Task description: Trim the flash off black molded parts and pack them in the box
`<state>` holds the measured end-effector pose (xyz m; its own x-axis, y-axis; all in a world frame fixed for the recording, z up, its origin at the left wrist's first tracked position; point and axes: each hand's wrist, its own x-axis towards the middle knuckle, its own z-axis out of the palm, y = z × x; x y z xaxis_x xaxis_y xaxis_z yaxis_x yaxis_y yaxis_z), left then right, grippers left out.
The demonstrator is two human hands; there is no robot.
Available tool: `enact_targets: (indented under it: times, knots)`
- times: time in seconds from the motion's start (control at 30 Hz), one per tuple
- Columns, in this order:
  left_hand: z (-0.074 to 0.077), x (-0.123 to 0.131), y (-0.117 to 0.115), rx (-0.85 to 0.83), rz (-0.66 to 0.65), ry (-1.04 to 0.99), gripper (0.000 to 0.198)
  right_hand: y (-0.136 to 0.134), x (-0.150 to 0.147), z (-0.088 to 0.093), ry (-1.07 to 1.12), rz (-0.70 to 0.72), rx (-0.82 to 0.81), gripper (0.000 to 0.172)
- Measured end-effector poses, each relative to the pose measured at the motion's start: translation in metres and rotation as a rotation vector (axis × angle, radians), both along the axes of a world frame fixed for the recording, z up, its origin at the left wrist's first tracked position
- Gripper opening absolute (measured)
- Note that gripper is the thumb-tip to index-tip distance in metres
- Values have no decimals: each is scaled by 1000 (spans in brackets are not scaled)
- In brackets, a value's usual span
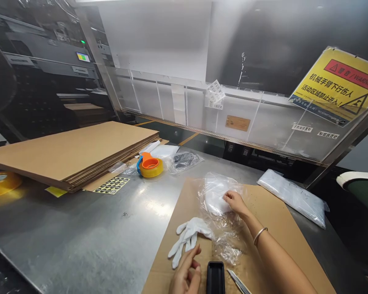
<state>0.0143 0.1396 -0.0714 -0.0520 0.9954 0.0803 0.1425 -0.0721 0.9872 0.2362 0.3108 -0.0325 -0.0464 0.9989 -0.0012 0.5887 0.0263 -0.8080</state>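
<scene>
two hands [235,203] at 4 and 6 o'clock, two tape rolls [153,172] at 8 and 9, one black tray [215,277]

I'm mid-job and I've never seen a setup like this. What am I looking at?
There is no robot: these are a person's bare hands, seen from one camera worn on the head, looking forward and down. On the metal table lies a cardboard sheet. The right hand has its fingertips at a clear plastic bag; whether they grip it is unclear. The left hand shows nothing held, beside a white glove and a black tray. Further left sit a tape roll and a cardboard stack.
</scene>
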Motion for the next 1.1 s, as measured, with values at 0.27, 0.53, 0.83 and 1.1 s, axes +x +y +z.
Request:
enact_targets:
  times: [0.27, 0.53, 0.83, 1.1]
  knots:
    - [63, 17, 62, 268, -207, 118, 43, -70, -8, 35, 334, 112, 13, 29]
    - [79, 23, 80, 128, -691, -59, 26, -135, -23, 68, 515, 224, -100, 40]
    - [100, 2, 61, 113, -656, -30, 35, -159, -23, 82, 397, 338, -186, 37]
    - [101, -4, 24, 93, -293, -91, 26, -174, -41, 82, 247, 200, 14, 36]
